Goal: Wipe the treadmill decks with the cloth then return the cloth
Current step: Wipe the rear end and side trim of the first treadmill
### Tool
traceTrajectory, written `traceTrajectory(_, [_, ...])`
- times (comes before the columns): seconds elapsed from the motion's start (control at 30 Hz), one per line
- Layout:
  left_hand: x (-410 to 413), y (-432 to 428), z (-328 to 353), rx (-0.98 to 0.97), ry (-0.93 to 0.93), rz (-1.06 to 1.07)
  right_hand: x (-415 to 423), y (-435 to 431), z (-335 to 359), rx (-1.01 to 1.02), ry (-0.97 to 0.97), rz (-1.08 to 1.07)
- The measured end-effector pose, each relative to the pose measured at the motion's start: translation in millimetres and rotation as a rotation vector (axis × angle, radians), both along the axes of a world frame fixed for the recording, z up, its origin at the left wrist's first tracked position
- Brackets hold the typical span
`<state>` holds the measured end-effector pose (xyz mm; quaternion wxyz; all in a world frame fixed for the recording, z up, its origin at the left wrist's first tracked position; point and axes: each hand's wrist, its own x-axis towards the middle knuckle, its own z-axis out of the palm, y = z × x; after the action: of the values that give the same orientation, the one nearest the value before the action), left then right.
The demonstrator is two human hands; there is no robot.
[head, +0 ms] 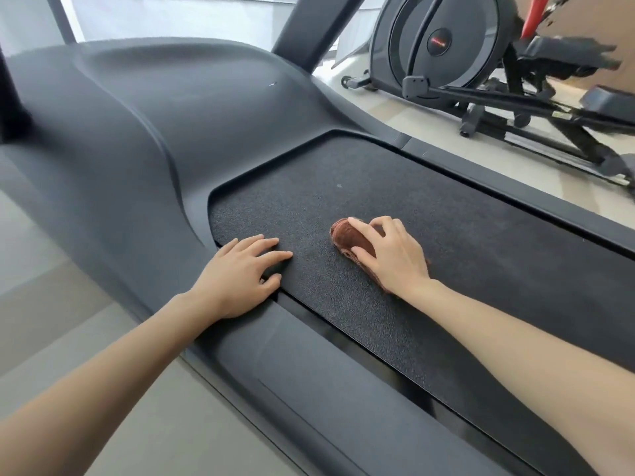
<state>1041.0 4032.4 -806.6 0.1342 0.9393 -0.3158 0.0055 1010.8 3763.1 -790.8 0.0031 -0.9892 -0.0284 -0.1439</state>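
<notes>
A black textured treadmill deck (pixel 429 269) runs from the centre to the lower right. A bunched brown cloth (pixel 347 237) lies on the deck near its front end. My right hand (pixel 388 254) sits on top of the cloth, fingers curled round it and pressing it onto the belt. Most of the cloth is hidden under that hand. My left hand (pixel 240 276) rests flat with straight fingers on the deck's left edge, partly over the grey side rail (pixel 275 355).
The treadmill's grey motor cover (pixel 154 132) rises ahead and to the left, with dark uprights behind it. An elliptical trainer (pixel 481 63) stands on the pale floor (pixel 395 111) to the right, beyond the right side rail (pixel 515 180). Grey floor (pixel 68 321) lies at lower left.
</notes>
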Motion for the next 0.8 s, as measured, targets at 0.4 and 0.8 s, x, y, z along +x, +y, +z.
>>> traceTrajectory(0.4, [6.4,14.6,-1.3,0.008,-0.051,0.085,115.1,-16.8,-5.3,0.033,0.008,-0.169])
traceTrajectory(0.8, [13.8,10.1,1.1,-0.014,-0.096,0.277,209.0,-14.2,-2.9,0.148,-0.006,-0.252])
